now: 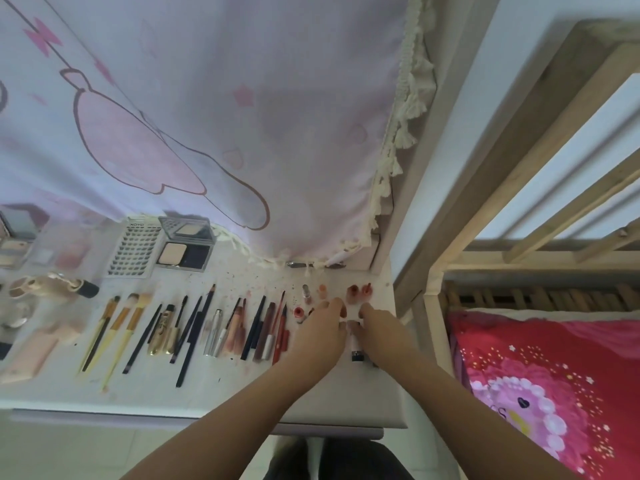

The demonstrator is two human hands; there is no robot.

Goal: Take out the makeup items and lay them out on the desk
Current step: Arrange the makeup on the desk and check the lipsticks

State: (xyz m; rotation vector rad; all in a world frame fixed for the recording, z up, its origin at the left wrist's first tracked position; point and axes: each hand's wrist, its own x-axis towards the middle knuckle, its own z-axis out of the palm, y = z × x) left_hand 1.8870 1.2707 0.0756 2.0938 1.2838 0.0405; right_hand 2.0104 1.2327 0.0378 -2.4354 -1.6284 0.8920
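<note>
Your two hands meet over a small tube on the tabletop.

The big pink curtain hangs behind the tabletop. Brushes and pencils lie in a row left of your hands. Your left hand and right hand both curl their fingers around the small tube, near the tabletop's right edge.

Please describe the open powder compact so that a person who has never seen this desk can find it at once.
Look at the back of the white desk, just under the pink curtain. The powder compact sits right of the white tray of false lashes. It alone is a silver case with its mirrored lid raised.
</note>
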